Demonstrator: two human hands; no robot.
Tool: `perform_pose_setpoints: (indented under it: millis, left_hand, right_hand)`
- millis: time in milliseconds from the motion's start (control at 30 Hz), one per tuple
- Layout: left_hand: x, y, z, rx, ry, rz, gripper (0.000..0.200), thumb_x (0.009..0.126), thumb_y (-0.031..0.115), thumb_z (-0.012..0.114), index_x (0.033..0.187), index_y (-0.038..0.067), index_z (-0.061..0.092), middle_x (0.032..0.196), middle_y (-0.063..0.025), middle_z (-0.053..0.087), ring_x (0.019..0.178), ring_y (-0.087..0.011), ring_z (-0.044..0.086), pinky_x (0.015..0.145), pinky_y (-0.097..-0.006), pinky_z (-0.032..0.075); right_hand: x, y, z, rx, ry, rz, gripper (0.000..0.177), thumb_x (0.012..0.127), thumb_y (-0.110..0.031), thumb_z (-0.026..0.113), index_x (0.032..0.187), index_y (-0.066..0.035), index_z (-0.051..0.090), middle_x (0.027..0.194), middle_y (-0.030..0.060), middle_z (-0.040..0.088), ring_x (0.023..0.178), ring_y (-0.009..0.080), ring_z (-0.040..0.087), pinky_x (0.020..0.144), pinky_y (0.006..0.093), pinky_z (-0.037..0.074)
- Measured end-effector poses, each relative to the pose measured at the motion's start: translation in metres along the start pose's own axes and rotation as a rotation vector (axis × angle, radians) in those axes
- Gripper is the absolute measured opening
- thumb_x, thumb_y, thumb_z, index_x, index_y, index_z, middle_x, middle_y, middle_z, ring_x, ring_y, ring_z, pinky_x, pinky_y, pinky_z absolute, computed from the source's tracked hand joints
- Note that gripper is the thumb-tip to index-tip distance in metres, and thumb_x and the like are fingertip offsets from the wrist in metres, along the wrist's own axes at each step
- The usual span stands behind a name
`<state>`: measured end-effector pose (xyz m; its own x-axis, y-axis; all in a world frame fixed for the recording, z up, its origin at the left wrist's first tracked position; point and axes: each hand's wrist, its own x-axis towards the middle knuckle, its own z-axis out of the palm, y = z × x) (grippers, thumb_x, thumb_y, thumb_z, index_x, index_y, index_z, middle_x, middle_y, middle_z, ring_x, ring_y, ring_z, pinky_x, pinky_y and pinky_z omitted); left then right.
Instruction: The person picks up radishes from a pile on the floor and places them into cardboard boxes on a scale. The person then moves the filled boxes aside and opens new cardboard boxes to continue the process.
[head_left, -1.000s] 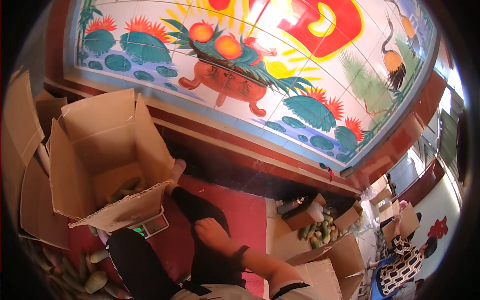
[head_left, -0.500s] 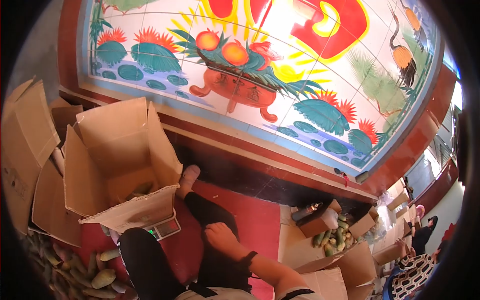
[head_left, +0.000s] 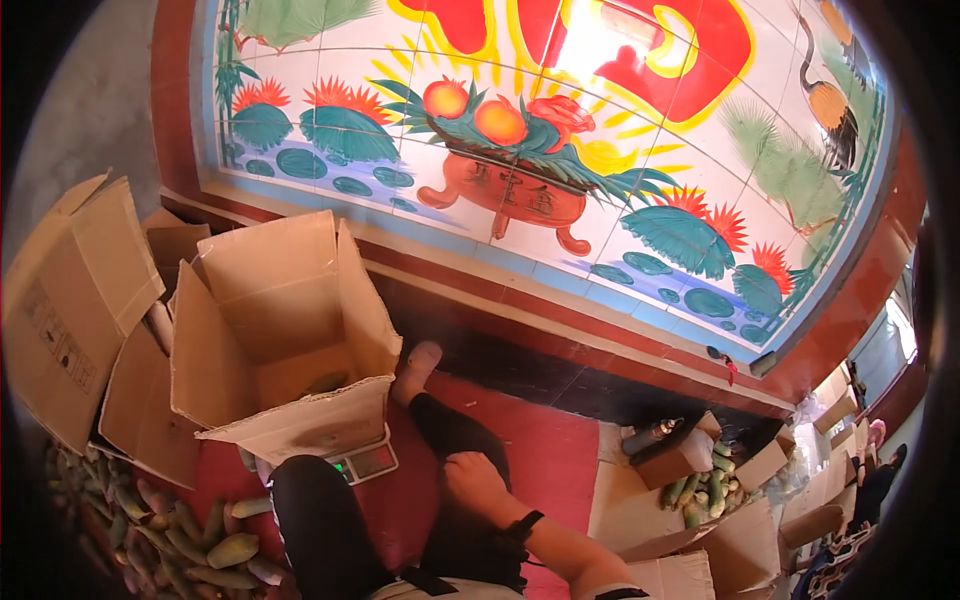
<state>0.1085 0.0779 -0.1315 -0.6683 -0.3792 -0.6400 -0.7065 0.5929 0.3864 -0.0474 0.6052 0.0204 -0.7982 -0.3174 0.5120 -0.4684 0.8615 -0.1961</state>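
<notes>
The right hand (head_left: 480,487), loosely half-open with nothing visibly held, rests on the black-trousered right leg (head_left: 455,425), the open-topped brown cardboard box (head_left: 285,330) standing apart, ahead and leftward, by the white-rimmed digital scale (head_left: 374,461); left hand unseen.

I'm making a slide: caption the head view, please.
The right hand rests on a leg; a scale shows below an open box, produce heaped nearby.
</notes>
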Motion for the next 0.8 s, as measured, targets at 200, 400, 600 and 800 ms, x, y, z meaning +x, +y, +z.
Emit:
perform_pose_setpoints:
  millis: [200,400,600,800]
  left_hand:
    - [0.007,-0.024,0.000,-0.069,0.155,0.036,0.041,0.086,0.018,0.052,0.120,-0.002,0.045,0.121,-0.0241,0.048,0.109,-0.0411,0.046,0.091,-0.0464,0.038]
    - [-0.049,0.065,-0.076,-0.279,0.845,0.475,0.044,0.088,0.019,0.052,0.123,-0.004,0.041,0.122,-0.0267,0.047,0.108,-0.0434,0.048,0.088,-0.0465,0.039]
    - [-0.138,0.215,-0.152,-0.349,1.119,0.903,0.045,0.081,0.001,0.053,0.125,-0.002,0.044,0.125,-0.0173,0.049,0.115,-0.0301,0.046,0.099,-0.0377,0.032]
    - [-0.161,0.331,-0.176,-0.282,0.979,1.234,0.043,0.068,-0.006,0.063,0.110,0.001,0.057,0.108,-0.0135,0.056,0.101,-0.0280,0.054,0.090,-0.0346,0.042]
  right_hand:
    - [0.002,0.000,0.000,0.017,0.016,-0.019,0.015,0.071,-0.011,0.055,0.086,-0.006,0.057,0.095,0.0085,0.056,0.087,0.0253,0.055,0.079,0.0378,0.043]
    - [0.005,-0.005,-0.009,0.005,0.011,-0.032,0.014,0.071,-0.010,0.057,0.085,-0.006,0.058,0.094,0.0072,0.056,0.087,0.0254,0.055,0.079,0.0374,0.043]
    - [0.005,-0.004,-0.008,0.018,0.081,-0.037,0.012,0.071,-0.009,0.059,0.083,-0.006,0.057,0.093,0.0075,0.056,0.085,0.0258,0.055,0.078,0.0365,0.044]
    - [-0.001,-0.001,-0.006,0.037,0.086,0.016,0.011,0.071,-0.008,0.060,0.082,-0.006,0.058,0.092,0.0081,0.057,0.084,0.0259,0.055,0.076,0.0366,0.044]
